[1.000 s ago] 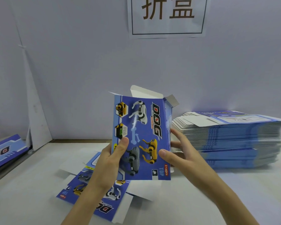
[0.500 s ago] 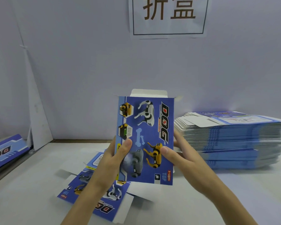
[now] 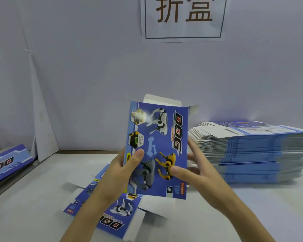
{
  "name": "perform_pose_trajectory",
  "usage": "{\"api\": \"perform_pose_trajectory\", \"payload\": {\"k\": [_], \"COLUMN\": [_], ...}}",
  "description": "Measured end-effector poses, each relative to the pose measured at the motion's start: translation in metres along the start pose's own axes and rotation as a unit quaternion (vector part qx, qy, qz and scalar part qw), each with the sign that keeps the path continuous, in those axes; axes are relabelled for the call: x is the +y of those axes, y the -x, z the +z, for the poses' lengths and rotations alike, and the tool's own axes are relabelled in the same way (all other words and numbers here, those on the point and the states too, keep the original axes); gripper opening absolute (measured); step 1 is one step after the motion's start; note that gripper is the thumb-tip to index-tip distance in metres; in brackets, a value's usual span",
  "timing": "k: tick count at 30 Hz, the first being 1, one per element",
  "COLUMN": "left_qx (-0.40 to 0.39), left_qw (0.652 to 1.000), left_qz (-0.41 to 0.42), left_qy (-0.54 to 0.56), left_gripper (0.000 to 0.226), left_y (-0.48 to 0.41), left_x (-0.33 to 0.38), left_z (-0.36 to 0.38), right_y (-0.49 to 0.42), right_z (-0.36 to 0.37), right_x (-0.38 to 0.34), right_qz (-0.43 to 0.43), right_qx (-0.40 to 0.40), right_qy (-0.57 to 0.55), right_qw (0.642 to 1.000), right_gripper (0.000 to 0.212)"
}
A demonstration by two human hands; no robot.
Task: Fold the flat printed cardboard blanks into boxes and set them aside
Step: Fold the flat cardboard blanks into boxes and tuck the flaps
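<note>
Hands both on the box [image 3: 158, 147]: left hand [image 3: 119, 172] grips its left edge, thumb curled onto the printed front, fingers hidden behind. Right hand [image 3: 198, 173] pinches the right edge, thumb on the front, fingers spread behind. Box is upright above the table [image 3: 24, 215], white top flaps open. Flat blank [image 3: 112, 219] lies on the table just below, printed side up. Stack of blanks [image 3: 252, 154] sits to the right. Second box [image 3: 7, 163] lies far left. Sign [image 3: 184, 18] hangs on the far wall.
</note>
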State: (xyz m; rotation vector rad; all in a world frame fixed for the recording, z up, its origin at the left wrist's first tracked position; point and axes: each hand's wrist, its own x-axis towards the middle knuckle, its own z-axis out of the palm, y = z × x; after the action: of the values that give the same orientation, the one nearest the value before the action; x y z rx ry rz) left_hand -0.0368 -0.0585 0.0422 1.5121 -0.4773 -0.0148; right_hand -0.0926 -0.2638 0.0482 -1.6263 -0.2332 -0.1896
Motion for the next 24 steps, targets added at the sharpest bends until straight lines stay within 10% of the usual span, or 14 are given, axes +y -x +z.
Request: {"api": "perform_pose_trajectory", "payload": {"k": [8,15,20,24], "left_qx": [-0.121,0.124,0.349,0.316], "left_qw": [0.988,0.985,0.872,0.938], "left_qz": [-0.093,-0.099,0.099,0.072], "left_qy": [-0.033,0.071,0.328,0.122], "left_gripper": [0.089,0.054,0.048,0.040], "left_y": [0.001,0.015,-0.009,-0.023], "left_x": [0.009,0.030,0.067,0.071], "left_z": [-0.046,-0.111,-0.176,-0.171], "right_y": [-0.002,0.001,0.000,0.001], "right_z": [0.009,0.011,0.010,0.015], "right_x": [0.005,0.006,0.000,-0.002], "right_qz": [0.017,0.033,0.031,0.045], "right_qx": [0.010,0.012,0.021,0.012], "right_qy": [-0.048,0.050,0.059,0.065], "right_qw": [0.999,0.998,0.998,0.997], "right_gripper": [0.074,0.074,0.077,0.070]}}
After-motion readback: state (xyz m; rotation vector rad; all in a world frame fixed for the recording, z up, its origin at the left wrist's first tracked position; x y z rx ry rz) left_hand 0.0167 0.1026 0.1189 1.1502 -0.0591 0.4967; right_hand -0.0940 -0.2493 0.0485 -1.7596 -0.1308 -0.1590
